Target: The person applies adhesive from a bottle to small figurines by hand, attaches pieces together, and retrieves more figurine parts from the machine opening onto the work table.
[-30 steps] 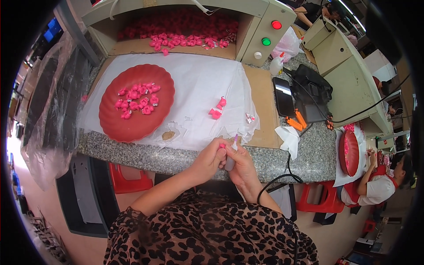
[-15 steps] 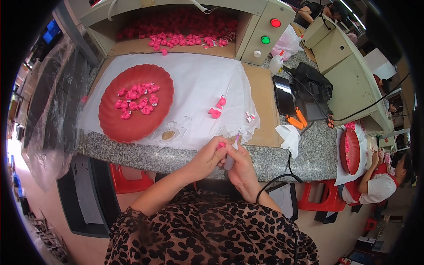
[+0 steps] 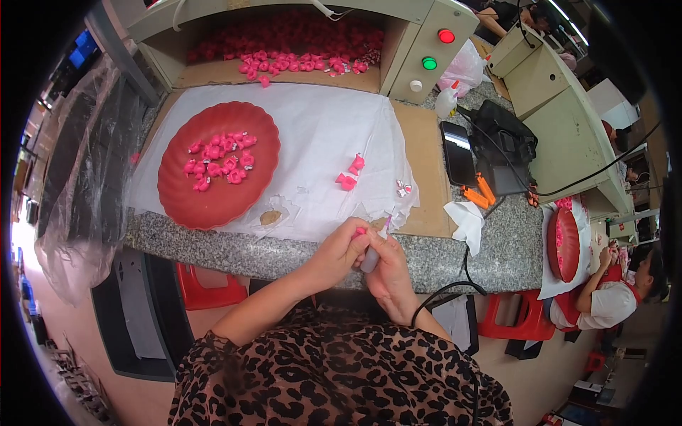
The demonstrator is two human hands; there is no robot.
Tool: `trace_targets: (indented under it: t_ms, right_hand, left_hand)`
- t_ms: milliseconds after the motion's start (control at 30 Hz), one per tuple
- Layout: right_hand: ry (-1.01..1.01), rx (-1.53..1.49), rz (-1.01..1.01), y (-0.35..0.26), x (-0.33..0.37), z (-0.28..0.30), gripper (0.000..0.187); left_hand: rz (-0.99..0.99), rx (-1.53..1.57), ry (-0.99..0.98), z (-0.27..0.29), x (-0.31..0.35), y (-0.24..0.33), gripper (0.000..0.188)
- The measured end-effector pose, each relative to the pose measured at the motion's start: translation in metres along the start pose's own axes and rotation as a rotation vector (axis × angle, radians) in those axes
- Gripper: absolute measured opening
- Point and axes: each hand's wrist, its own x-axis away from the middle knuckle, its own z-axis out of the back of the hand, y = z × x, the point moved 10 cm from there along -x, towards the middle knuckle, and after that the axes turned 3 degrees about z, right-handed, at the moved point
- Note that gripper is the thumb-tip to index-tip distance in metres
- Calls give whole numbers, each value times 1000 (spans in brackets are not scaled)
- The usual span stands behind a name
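Head view, left to right. A clear plastic sheet (image 3: 78,177) hangs off the left end of the bench (image 3: 234,250), which has a speckled stone edge. On the bench lies a white cloth (image 3: 320,135); on its left part sits a red plate (image 3: 213,199) holding a cluster of small pink pieces (image 3: 217,157). A small tan scrap (image 3: 270,217) lies on the cloth just beside the plate's lower right rim.

At the bench's near edge the two hands meet, touching each other. The left hand (image 3: 337,252) is closed, pinching a small pink piece (image 3: 360,231) at its fingertips. The right hand (image 3: 387,266) is closed around a small bottle (image 3: 374,252) with a thin nozzle pointing up towards the pink piece; whether nozzle and piece touch cannot be told.

On the cloth beyond the hands lie two loose pink pieces (image 3: 348,177), and near them, at the cloth's right edge, a small silvery item (image 3: 403,188). Behind the cloth, an open bin (image 3: 284,42) holds many more pink pieces.

Further right: a control box (image 3: 433,50) with a red and a green button, a dark phone (image 3: 458,153), a black pouch (image 3: 504,149), orange clips (image 3: 477,193) and a crumpled tissue (image 3: 465,220). At far right another person (image 3: 611,298) sits by a second red plate (image 3: 566,245).
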Motion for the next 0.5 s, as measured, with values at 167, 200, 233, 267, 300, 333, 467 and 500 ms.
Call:
trace_targets:
  t_ms: [167,200,233,267,300,333,467,500]
  right_hand:
    - [14,-112,-91,5,-2,2,20]
    - [15,-113,-90,3,-2,-1,20]
    - [45,-101,-91,1,-1,-2,21]
    - [74,-90,-93,0,-1,-1,22]
    - [74,-91,-93,3,0,2,22]
    - [47,-86,-92,5,-1,5,22]
    - [16,-8,-92,0,0,-2,26]
    - [17,-12,-90,0,0,-2,26]
  left_hand:
    - [22,33,-42,-1,0,11,23]
    - [-21,-20,-42,-1,1,14,26]
    - [-20,-21,-41,0,0,12,26]
    - [-19,-18,-53,-1,0,8,26]
    - [-18,-14,-65,-3,0,6,25]
    - [-18,-17,-66,-3,0,7,25]
    - [39,180,-85,3,4,3,28]
    - [124,336,-118,2,6,-6,30]
